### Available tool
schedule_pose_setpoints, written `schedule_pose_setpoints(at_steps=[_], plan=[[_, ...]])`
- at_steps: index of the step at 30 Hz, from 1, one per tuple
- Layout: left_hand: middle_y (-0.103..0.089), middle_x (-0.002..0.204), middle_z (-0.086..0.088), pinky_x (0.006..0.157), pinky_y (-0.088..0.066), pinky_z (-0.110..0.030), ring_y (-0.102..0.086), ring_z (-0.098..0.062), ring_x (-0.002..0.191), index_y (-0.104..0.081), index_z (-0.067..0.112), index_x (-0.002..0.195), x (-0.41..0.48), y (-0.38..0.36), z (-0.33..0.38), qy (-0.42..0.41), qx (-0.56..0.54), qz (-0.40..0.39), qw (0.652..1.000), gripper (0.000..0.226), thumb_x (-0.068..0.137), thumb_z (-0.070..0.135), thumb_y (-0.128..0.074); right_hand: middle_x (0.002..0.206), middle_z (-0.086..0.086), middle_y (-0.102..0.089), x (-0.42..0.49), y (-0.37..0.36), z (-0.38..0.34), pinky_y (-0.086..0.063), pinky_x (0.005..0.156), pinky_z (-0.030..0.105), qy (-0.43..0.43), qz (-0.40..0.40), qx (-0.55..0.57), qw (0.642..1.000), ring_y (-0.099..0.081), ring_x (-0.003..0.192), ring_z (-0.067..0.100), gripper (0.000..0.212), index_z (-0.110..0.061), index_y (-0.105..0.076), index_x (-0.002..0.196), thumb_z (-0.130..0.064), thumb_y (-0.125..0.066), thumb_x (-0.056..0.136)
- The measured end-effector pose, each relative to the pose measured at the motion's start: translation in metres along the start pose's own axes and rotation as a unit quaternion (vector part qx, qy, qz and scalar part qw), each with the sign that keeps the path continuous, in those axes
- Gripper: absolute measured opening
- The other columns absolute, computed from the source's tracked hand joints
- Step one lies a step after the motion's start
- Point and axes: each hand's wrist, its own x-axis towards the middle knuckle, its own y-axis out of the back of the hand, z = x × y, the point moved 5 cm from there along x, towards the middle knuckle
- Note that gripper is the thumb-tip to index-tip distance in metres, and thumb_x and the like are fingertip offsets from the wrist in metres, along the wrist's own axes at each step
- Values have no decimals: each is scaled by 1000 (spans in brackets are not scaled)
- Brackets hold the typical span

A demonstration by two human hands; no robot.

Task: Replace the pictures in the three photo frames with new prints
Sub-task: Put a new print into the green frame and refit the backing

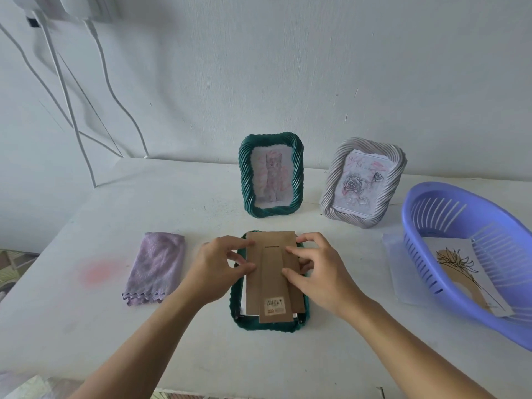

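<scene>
At lower centre the frame (pixel 269 327) lies face down; the left hand (pixel 213 269) and right hand (pixel 325 279), apart, each pinch a side edge of its cardboard backing (pixel 254 283). The backing sits off-square with white paper (pixel 243 301) showing at its left, so forcing it could crease the paper or bend the stand (pixel 273 283).

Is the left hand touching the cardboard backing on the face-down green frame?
Touching. Head view: fingers of the left hand lie on the cardboard backing at its left edge.
</scene>
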Motion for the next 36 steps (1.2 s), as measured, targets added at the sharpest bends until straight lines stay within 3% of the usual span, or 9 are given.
schedule_pose_setpoints(at_steps=[8,10,13,15,21,27,29,32,36], plan=[[-61,113,19,76,-37,3,-63,9,90,-69,22,125,2,-8,-4,-29,52,-9,998,39,86,20,-74,122,-10,-43,-3,-7,0,-45,75,14,-15,3,-50,999,-57,70,5,45,-21,-68,124,-36,-76,83],[-63,119,15,83,-40,-5,-65,4,88,-69,23,125,4,-10,-5,-35,65,-10,997,39,86,21,-72,120,-9,-43,-4,-9,-1,-43,73,12,-19,4,-47,999,-54,68,3,41,-21,-70,121,-35,-75,83],[-63,125,14,97,-47,-34,-65,-3,93,-68,26,127,6,-14,-9,-32,91,-14,995,39,88,26,-70,119,-8,-43,-5,-11,-2,-43,74,13,-24,1,-58,998,-53,68,0,37,-21,-71,117,-35,-75,83],[-62,125,14,97,-47,-44,-64,-5,96,-67,27,128,5,-15,-11,-33,96,-15,995,39,89,27,-69,118,-9,-42,-5,-12,-2,-42,75,13,-21,-3,-67,998,-51,68,-2,36,-23,-71,117,-36,-74,84],[-61,126,14,94,-48,-46,-64,-6,95,-66,28,128,5,-20,-15,-42,102,-13,994,39,90,30,-68,121,-8,-40,-4,-13,-3,-45,78,18,-22,-12,-97,995,-49,65,-3,31,-23,-71,113,-36,-71,86],[-62,127,12,96,-48,-45,-63,-4,95,-65,28,130,5,-23,-15,-45,122,-14,991,38,92,33,-66,123,-7,-39,-4,-15,-6,-50,72,25,-17,-14,-130,991,-52,63,7,25,-23,-70,107,-38,-69,87],[-62,128,11,97,-47,-45,-62,-4,96,-65,27,129,4,-24,-14,-47,137,-11,989,36,93,33,-65,125,-6,-40,-5,-16,-6,-51,74,26,-15,-16,-148,989,-56,72,11,27,-22,-70,108,-39,-68,87],[-64,128,9,96,-47,-47,-64,-10,100,-69,24,122,1,-27,-16,-47,149,-6,988,31,91,31,-67,126,-3,-42,-5,-19,-4,-49,88,24,-1,-22,-173,985,-51,108,13,31,-16,-70,110,-39,-66,89],[-65,129,6,94,-48,-49,-64,-16,100,-73,21,114,1,-28,-18,-49,151,5,987,26,90,30,-70,129,-4,-44,-6,-20,-3,-46,97,27,49,-4,-204,978,-40,122,14,33,-19,-70,108,-42,-64,86]])
